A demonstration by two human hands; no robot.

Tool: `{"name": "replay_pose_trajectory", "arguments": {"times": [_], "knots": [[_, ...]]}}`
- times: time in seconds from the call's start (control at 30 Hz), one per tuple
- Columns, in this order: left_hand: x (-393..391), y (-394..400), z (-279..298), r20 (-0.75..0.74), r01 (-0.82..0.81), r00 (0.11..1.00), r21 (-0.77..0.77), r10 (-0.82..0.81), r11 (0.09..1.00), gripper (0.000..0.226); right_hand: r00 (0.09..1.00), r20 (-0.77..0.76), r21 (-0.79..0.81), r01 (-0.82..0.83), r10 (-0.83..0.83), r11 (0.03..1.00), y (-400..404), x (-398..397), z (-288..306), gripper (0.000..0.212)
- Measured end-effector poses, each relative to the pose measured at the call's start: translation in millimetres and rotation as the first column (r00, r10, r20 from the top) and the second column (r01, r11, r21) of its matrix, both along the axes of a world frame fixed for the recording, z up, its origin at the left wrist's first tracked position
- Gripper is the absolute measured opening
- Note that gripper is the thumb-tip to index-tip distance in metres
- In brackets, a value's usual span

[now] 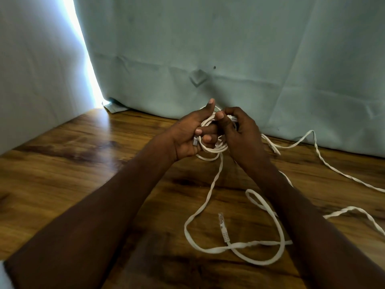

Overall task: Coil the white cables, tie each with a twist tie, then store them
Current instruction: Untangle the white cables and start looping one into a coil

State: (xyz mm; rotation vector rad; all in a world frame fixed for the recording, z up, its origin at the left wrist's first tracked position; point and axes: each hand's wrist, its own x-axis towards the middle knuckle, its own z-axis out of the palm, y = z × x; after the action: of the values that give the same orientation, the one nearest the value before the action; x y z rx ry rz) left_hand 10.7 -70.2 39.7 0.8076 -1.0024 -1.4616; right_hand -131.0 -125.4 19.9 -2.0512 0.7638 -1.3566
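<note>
A wood-grain worktop (pixel 62 174) with dark knots and a glossy sheen runs back to a creased pale teal curtain (pixel 229 49), a bright slit of daylight (pixel 83 59) shows at its left edge, and a folded scrap of fabric (pixel 116 107) lies at the foot

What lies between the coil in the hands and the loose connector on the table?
Head view: one white cable strand hanging from the coil toward the connector, over bare wooden table.
</note>
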Motion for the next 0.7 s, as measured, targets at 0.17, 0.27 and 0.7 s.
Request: {"name": "replay_pose_trajectory", "arguments": {"times": [0.17,0.27,0.7], "knots": [[-11.0,-7.4,-3.1,0.126,-0.228,0.963,-0.095,0.239,0.969,0.059,0.986,0.097,-0.033,0.142,-0.138,0.989,0.8,0.1,-1.8,0.032],[-16.6,-7.8,-0.5,0.072,-0.214,0.971,-0.187,0.230,0.959,0.049,0.965,0.185,-0.036,0.193,-0.184,0.980,-3.0,-3.9,0.3,0.027],[-0.1,-10.5,1.3,-0.028,-0.451,0.888,-0.253,0.459,0.856,0.010,0.524,0.767,0.389,-0.839,0.371,0.380,0.3,-4.4,9.7,0.037]]}}
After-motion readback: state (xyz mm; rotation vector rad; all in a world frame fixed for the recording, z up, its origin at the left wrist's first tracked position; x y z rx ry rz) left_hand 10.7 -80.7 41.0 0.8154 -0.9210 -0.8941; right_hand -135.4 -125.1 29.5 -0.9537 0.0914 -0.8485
